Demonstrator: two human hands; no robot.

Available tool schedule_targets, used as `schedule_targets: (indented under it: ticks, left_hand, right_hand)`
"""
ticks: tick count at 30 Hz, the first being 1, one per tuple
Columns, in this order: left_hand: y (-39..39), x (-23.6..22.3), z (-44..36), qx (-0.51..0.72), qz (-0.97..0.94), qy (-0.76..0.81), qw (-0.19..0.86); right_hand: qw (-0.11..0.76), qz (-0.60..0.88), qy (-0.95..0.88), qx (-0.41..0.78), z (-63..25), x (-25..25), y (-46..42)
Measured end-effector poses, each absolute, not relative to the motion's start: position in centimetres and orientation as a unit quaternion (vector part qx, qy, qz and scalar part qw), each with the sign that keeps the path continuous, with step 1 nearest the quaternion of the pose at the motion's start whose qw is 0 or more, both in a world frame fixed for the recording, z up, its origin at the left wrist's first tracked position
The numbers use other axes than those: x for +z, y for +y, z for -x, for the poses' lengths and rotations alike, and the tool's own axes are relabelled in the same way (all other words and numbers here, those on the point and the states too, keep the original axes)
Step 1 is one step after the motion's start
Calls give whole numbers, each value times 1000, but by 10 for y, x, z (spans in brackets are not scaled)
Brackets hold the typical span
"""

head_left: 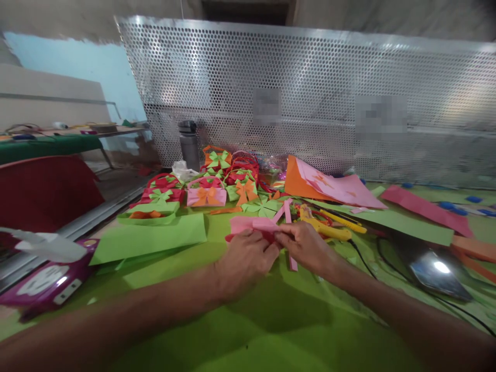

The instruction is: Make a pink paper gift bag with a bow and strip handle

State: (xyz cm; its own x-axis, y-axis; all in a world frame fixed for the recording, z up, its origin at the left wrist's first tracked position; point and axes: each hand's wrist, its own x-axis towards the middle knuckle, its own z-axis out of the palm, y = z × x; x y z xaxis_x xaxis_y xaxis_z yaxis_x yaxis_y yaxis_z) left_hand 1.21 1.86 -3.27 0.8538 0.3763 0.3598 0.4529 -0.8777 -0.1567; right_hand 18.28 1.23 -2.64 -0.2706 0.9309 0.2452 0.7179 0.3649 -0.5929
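Observation:
A small folded piece of pink paper [248, 226] lies on the green table covering, between both hands. My left hand [248, 256] is closed over its near side, fingers curled on the paper. From the right, my right hand [304, 245] pinches the paper's right edge between thumb and fingers. Pink paper strips [287, 212] lie just beyond and under the right hand. A yellow glue gun [323, 227] rests right behind that hand. Past the paper stand several small paper handbags with bows, among them a pink handbag with an orange bow [206, 194].
Green paper [151, 236] lies left, near a purple power strip [50, 281] with a white plug. A phone [439, 271] and black cable lie right. Pink and orange sheets [333, 186] lean at the back, before a perforated metal panel [310, 93]. A grey bottle [189, 147] stands back left.

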Motion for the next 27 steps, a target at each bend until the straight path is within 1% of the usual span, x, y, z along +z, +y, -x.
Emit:
schedule_targets:
  ticks: [3,6,8,10,13,15,20,27]
  left_hand:
    - [20,-27,-5,-261,936,-189,140]
    - [31,-20,7,-385,897,-200,82]
    - [42,-17,14,-463,846,-263,-26]
    - [54,-19,19,-503,776,-328,-191]
    - [67,-27,21,-506,660,-341,-437]
    - [70,-33,20,-484,630,-326,-513]
    - [68,-44,18,-443,576,-284,-625]
    - [68,-44,18,-428,557,-294,-648]
  right_hand:
    - [296,538,-762,203,-185,-26,15]
    - [304,554,-735,244,-190,-25,21]
    - [313,568,-710,275,-194,-24,25]
    - [323,579,-683,306,-198,-22,29]
    - [339,589,-643,352,-201,-19,33]
    - [350,591,-622,377,-203,-18,35]
    - [362,580,-606,407,-207,-19,37]
    - [351,564,-636,392,-207,-19,44]
